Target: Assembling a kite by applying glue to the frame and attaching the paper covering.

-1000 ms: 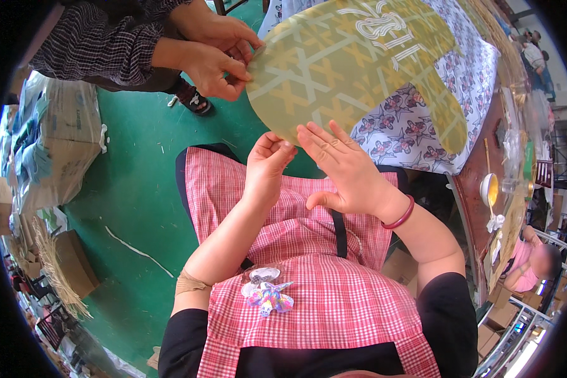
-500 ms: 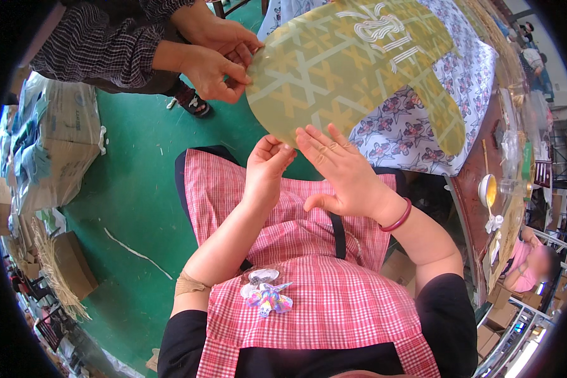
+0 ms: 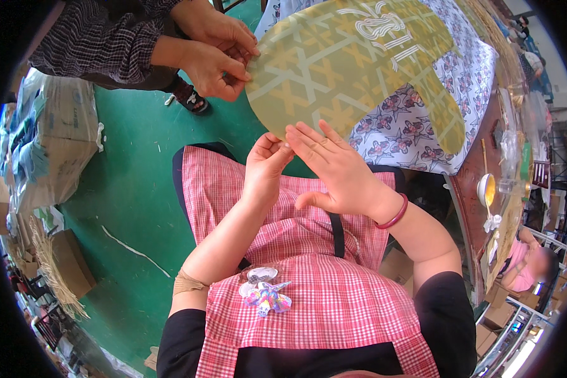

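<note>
A large olive-green sheet with a rounded outline, a lattice pattern and white line drawing spreads across the top; its kind I cannot make out. At its near edge my left hand pinches the rim between thumb and fingers. Close beside it my right hand lies flat against the same edge, fingers stretched out and thumb apart. Another person's two hands hold the sheet's left rim. Beneath its right part is a white cloth printed with dark figures.
A brown table with a white bowl of yellow stuff stands to the right. Plastic-wrapped cartons and a bundle of straw are on the left, over green floor. Another person is at the far right.
My right hand has slid slightly left along the sheet's edge, closer to my left hand. The left hand keeps its pinch, and the other person's hands have barely moved.
</note>
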`<action>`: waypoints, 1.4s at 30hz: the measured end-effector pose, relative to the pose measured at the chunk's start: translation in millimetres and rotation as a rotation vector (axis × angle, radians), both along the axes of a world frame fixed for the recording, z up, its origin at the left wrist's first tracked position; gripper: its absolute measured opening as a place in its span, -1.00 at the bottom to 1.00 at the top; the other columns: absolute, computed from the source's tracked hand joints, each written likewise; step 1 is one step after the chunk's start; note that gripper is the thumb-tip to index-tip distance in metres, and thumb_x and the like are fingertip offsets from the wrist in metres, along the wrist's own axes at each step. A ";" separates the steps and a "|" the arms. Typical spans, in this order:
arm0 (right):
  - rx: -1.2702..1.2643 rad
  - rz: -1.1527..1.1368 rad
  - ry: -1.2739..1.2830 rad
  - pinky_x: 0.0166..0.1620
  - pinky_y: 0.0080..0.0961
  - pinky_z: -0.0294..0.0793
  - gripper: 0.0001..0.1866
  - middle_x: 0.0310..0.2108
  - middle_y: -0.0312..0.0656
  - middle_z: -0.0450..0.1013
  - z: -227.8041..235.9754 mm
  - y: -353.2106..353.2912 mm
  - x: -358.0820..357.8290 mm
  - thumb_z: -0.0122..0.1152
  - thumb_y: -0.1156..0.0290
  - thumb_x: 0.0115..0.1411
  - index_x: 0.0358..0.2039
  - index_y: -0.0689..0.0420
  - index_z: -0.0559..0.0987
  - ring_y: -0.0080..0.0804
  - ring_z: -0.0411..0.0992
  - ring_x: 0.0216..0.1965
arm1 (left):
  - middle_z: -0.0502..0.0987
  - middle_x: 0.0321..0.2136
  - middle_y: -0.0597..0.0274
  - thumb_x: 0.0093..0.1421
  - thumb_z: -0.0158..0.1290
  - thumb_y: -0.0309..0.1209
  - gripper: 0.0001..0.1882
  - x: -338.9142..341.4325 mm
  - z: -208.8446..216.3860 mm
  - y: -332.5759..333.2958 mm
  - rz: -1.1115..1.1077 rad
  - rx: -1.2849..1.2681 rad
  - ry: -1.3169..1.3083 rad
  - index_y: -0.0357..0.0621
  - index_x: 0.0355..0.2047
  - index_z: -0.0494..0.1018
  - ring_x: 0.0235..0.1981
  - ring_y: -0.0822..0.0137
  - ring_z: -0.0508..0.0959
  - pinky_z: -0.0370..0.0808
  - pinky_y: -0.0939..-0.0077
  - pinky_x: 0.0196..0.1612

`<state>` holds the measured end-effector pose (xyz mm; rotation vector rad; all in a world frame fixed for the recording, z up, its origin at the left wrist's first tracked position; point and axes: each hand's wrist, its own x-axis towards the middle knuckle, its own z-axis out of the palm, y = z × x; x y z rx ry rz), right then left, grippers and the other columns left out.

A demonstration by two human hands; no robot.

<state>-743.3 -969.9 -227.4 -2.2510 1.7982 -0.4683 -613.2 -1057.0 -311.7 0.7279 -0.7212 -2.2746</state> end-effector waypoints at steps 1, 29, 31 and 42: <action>0.000 0.002 0.002 0.29 -0.14 -0.13 -0.01 0.20 0.00 0.12 0.3 -0.8 0.6 0.05 -0.24 -0.02 0.22 0.26 0.08 -0.14 0.05 0.26 | 0.47 -0.39 0.39 0.15 0.07 -0.50 -0.85 0.4 0.3 0.3 0.001 0.001 0.000 -0.16 -0.28 0.36 -0.37 0.59 0.44 0.38 0.73 -0.24; 0.051 0.134 0.061 0.30 -0.16 -0.12 0.02 0.22 0.03 0.09 4.5 -35.3 6.3 0.15 -0.19 -0.08 0.22 0.29 0.08 -0.15 0.00 0.28 | 0.41 -0.06 0.17 0.14 0.00 -0.57 -0.58 0.5 0.2 10.3 -0.056 0.130 0.112 -0.24 0.03 0.23 -0.02 0.33 0.43 0.36 0.42 0.06; 0.023 0.147 0.073 0.30 -0.17 -0.12 0.00 0.21 0.03 0.09 3.6 -41.3 4.5 0.16 -0.16 -0.07 0.21 0.28 0.09 -0.15 0.00 0.28 | 0.41 -0.06 0.17 0.13 0.01 -0.56 -0.58 -0.1 0.4 9.8 -0.046 0.128 0.121 -0.25 0.02 0.23 -0.03 0.33 0.44 0.36 0.42 0.05; -0.046 0.174 0.086 0.32 -0.23 -0.17 -0.13 0.22 0.04 0.09 -10.6 -77.9 2.9 0.06 -0.07 0.03 0.20 0.28 0.13 -0.20 -0.02 0.29 | 0.37 -0.02 0.17 0.19 0.04 -0.37 -0.54 -2.5 -14.6 9.8 -0.030 0.041 0.275 -0.26 0.04 0.21 -0.03 0.38 0.43 0.40 0.51 -0.01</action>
